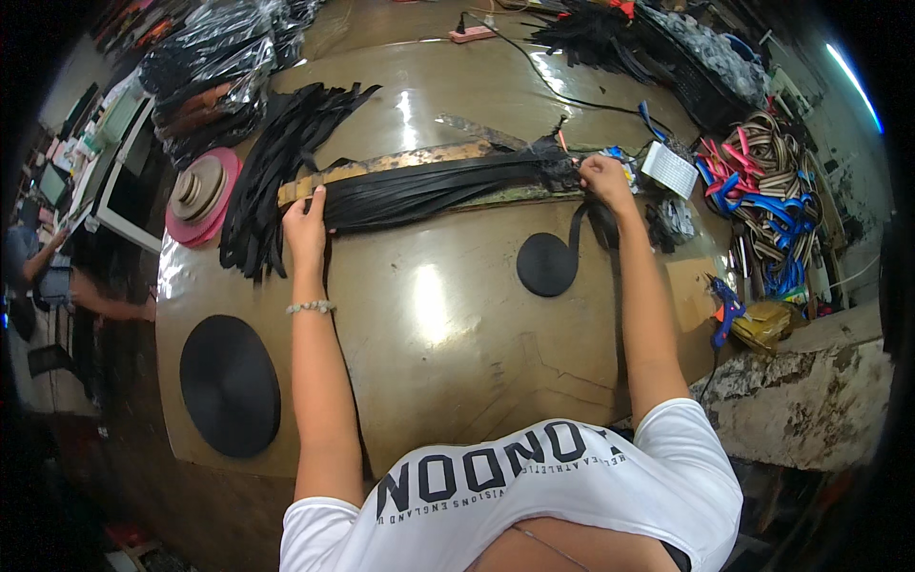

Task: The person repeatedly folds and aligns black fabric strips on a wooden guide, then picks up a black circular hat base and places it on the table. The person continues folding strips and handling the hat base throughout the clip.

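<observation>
A sheaf of long black flat straps [419, 191] lies stretched across the table beside a worn yellowish bar [381, 162]. My left hand [305, 224] is closed on the sheaf's left end, thumb on top. At the other end, my right hand [605, 179] is pinched close beside the dark, bunched strap ends; its fingers hide what they hold. A small coil of black webbing [546, 265] lies below this hand, and its loose tail rises toward it.
A large black webbing coil [229, 386] lies at the left. Behind it are pink and beige rolls [202, 195] and loose black strips [295, 143]. At the right are a notepad [670, 168], a blue glue gun [728, 307] and coloured straps [762, 200]. A cable leaves a power strip [472, 35].
</observation>
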